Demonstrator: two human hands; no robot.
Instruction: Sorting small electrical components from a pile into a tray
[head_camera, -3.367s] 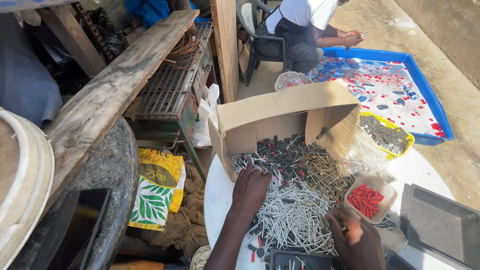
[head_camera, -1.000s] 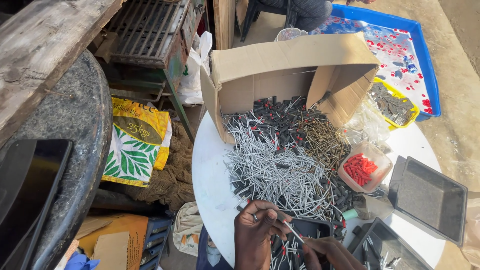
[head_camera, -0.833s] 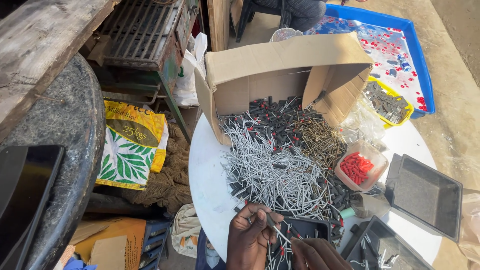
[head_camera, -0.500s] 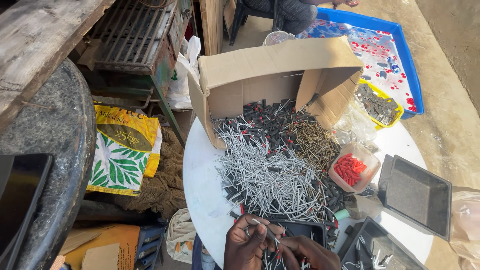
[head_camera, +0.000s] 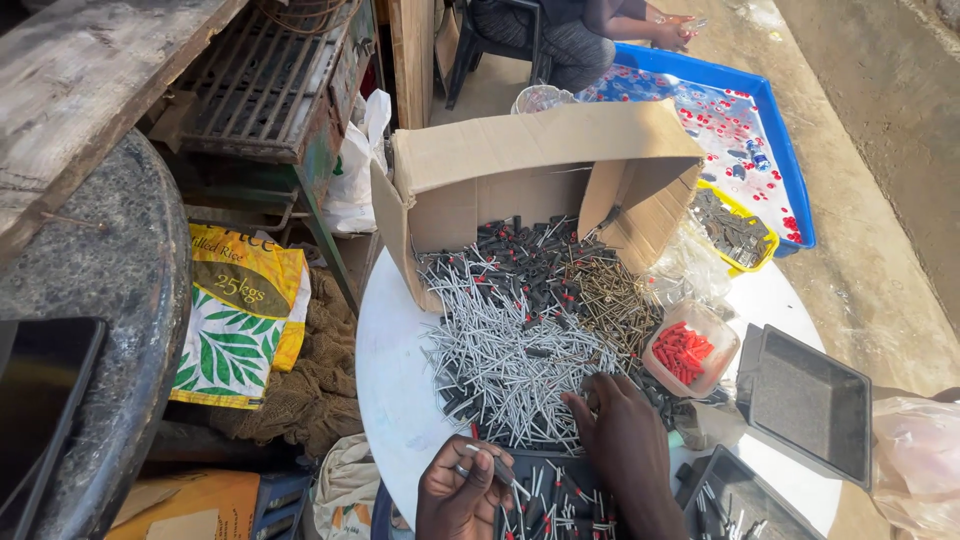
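A big heap of grey metal pins (head_camera: 510, 350) mixed with black plastic sleeves (head_camera: 530, 265) spills out of a tipped cardboard box (head_camera: 520, 170) onto a round white table (head_camera: 395, 400). My left hand (head_camera: 458, 490) is at the table's near edge, with its fingers closed on one grey pin (head_camera: 500, 468) over a black tray (head_camera: 555, 495) of assembled pieces. My right hand (head_camera: 622, 440) lies palm down, its fingertips touching the near edge of the pin heap.
A small clear tub of red plugs (head_camera: 685, 350) sits right of the heap, next to brown screws (head_camera: 615, 300). An empty black tray (head_camera: 810, 405) lies at the right. A person sits by a blue tray (head_camera: 775, 140) behind. A rice sack (head_camera: 240, 310) lies at the left.
Both hands were together over the black tray. My right hand has since reached forward to the pin heap, while the left stays near the tray holding a pin.
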